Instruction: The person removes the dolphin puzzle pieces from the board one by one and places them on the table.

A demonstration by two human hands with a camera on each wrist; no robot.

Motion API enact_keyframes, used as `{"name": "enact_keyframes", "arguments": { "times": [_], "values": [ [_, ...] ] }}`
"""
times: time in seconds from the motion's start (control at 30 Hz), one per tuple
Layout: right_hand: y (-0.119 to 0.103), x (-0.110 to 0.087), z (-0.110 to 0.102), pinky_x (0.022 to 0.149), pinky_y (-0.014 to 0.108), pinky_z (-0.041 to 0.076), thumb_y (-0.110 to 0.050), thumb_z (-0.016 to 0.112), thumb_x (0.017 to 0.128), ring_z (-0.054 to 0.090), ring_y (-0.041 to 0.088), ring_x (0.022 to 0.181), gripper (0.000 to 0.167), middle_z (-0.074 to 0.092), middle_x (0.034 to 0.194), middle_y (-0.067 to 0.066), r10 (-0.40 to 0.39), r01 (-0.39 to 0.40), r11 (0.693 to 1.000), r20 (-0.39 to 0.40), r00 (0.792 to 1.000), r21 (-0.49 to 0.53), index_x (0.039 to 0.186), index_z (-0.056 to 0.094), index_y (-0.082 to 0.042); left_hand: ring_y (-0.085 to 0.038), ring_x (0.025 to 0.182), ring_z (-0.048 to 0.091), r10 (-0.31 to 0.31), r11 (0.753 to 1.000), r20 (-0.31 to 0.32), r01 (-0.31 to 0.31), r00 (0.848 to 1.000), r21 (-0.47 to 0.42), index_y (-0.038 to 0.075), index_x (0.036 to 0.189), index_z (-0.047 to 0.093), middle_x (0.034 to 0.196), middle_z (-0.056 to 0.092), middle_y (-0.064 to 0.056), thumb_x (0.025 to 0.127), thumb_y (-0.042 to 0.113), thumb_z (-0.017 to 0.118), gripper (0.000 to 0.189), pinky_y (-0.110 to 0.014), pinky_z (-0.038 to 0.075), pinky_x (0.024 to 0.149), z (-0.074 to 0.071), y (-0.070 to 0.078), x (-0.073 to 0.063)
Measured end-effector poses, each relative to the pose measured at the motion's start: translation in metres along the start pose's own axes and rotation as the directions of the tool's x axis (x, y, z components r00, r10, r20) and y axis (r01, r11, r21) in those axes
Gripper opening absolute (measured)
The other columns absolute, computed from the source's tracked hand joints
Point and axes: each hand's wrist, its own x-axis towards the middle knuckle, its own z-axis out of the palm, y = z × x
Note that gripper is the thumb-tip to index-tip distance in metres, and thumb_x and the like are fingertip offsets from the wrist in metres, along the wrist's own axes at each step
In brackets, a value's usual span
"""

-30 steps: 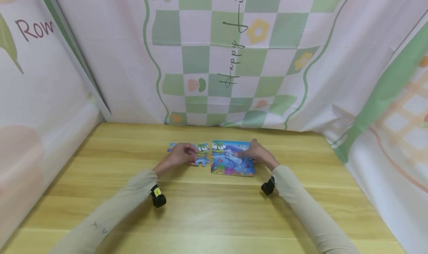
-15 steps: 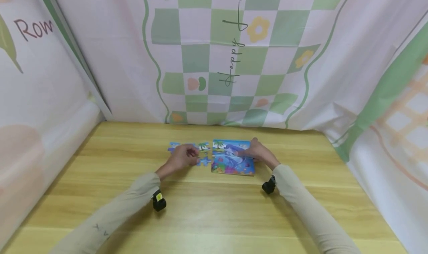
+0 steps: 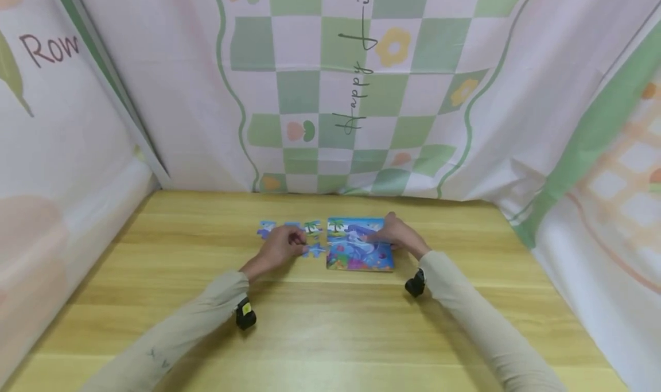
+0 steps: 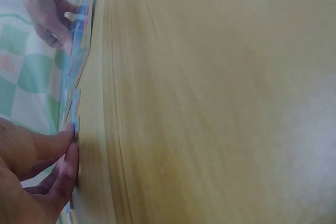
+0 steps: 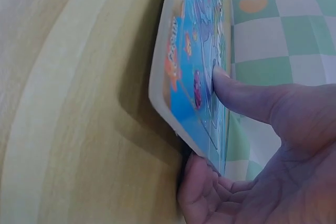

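Note:
My left hand (image 3: 280, 246) pinches the left edge of a blue jigsaw piece (image 3: 314, 250) between thumb and forefinger, low over the table. In the left wrist view the piece (image 4: 76, 109) shows edge-on beyond the fingertips. Just above it lies a jigsaw piece with a palm tree (image 3: 312, 228); farther left is a blue-and-purple piece (image 3: 267, 229), with another partly behind the hand. My right hand (image 3: 399, 233) grips the right side of a picture board (image 3: 356, 260) with a dolphin scene. Its thumb presses on the picture while the other fingers curl under the edge, tilting the board (image 5: 184, 103) off the wood.
The wooden table (image 3: 330, 323) reaches back to a hanging checked cloth (image 3: 356, 93). More printed cloth hangs along the left (image 3: 67, 168) and right sides. A small black camera sits on each wrist, below the sleeve cuffs.
My left hand has drawn its fingertips together at the blue piece and shifted slightly, uncovering more of the pieces behind it. The right hand keeps its grip on the board.

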Motion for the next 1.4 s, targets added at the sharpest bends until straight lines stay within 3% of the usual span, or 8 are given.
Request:
{"name": "enact_keyframes", "arguments": {
  "times": [0.27, 0.43, 0.63, 0.77, 0.93, 1.2, 1.4],
  "values": [
    [0.003, 0.004, -0.002, 0.088, 0.037, 0.059, -0.040, 0.075, 0.096, 0.057, 0.038, 0.120, 0.117, 0.023, 0.160, 0.044, -0.002, 0.002, 0.999, 0.000, 1.000, -0.038, 0.155, -0.005, 0.021, -0.016, 0.082, 0.063, 0.019, 1.000, -0.002, -0.019, 1.000, 0.010, 0.000, 0.098, 0.071, 0.091, 0.071, -0.009, 0.089, 0.000, 0.079, 0.012, -0.028, 0.057, 0.077, 0.001, -0.002, 0.001],
    [0.001, 0.005, -0.002, 0.068, 0.030, 0.056, -0.040, 0.075, 0.096, 0.060, 0.027, 0.089, 0.115, 0.031, 0.156, 0.044, 0.009, -0.008, 0.998, 0.002, 1.000, -0.055, 0.156, -0.002, 0.021, -0.016, 0.082, 0.063, 0.003, 1.000, -0.005, -0.003, 1.000, 0.011, 0.000, 0.098, 0.071, 0.091, 0.070, -0.008, 0.089, 0.000, 0.079, 0.012, -0.028, 0.057, 0.077, 0.002, -0.003, 0.001],
    [0.000, 0.007, -0.003, 0.057, 0.027, 0.050, -0.037, 0.076, 0.096, 0.051, 0.016, 0.060, 0.111, 0.039, 0.151, 0.043, 0.015, -0.016, 0.997, -0.010, 1.000, -0.078, 0.156, 0.002, 0.021, -0.015, 0.081, 0.062, -0.010, 1.000, -0.015, 0.010, 1.000, -0.001, 0.002, 0.098, 0.071, 0.090, 0.070, -0.007, 0.089, 0.001, 0.079, 0.012, -0.027, 0.056, 0.076, 0.003, -0.004, 0.000],
    [0.000, 0.008, -0.004, 0.060, 0.028, 0.051, -0.039, 0.076, 0.095, 0.053, 0.017, 0.062, 0.112, 0.040, 0.150, 0.043, 0.019, -0.020, 0.995, -0.012, 1.000, -0.100, 0.156, 0.002, 0.020, -0.016, 0.081, 0.062, -0.013, 1.000, -0.026, 0.013, 1.000, -0.007, 0.002, 0.098, 0.071, 0.090, 0.070, -0.007, 0.089, 0.001, 0.080, 0.013, -0.028, 0.056, 0.076, 0.002, -0.002, -0.001],
    [0.002, 0.010, -0.006, 0.063, 0.026, 0.052, -0.040, 0.073, 0.097, 0.054, 0.018, 0.069, 0.113, 0.030, 0.156, 0.045, 0.020, -0.017, 0.995, 0.026, 0.999, -0.101, 0.156, -0.003, 0.020, -0.018, 0.085, 0.064, -0.030, 0.999, -0.048, 0.028, 0.998, -0.029, 0.000, 0.101, 0.072, 0.093, 0.071, -0.009, 0.091, 0.001, 0.077, 0.011, -0.031, 0.057, 0.080, 0.001, 0.001, 0.000],
    [0.007, 0.015, -0.010, 0.060, 0.024, 0.052, -0.038, 0.069, 0.101, 0.051, 0.014, 0.062, 0.105, 0.036, 0.150, 0.044, 0.022, -0.016, 0.996, 0.064, 0.998, -0.091, 0.155, 0.001, 0.020, -0.020, 0.085, 0.065, -0.074, 0.993, -0.047, 0.069, 0.996, -0.093, -0.002, 0.102, 0.072, 0.094, 0.071, -0.012, 0.093, 0.001, 0.075, 0.010, -0.033, 0.058, 0.079, -0.005, 0.005, 0.003],
    [0.004, 0.015, -0.007, 0.059, 0.023, 0.050, -0.036, 0.070, 0.100, 0.048, 0.013, 0.060, 0.107, 0.030, 0.154, 0.044, 0.025, -0.020, 0.998, 0.064, 0.998, -0.066, 0.156, -0.002, 0.020, -0.019, 0.088, 0.065, 0.009, 0.996, -0.046, -0.012, 0.999, -0.083, -0.002, 0.104, 0.072, 0.098, 0.072, -0.012, 0.093, 0.000, 0.074, 0.011, -0.030, 0.057, 0.083, -0.002, 0.006, 0.010]
  ]
}}
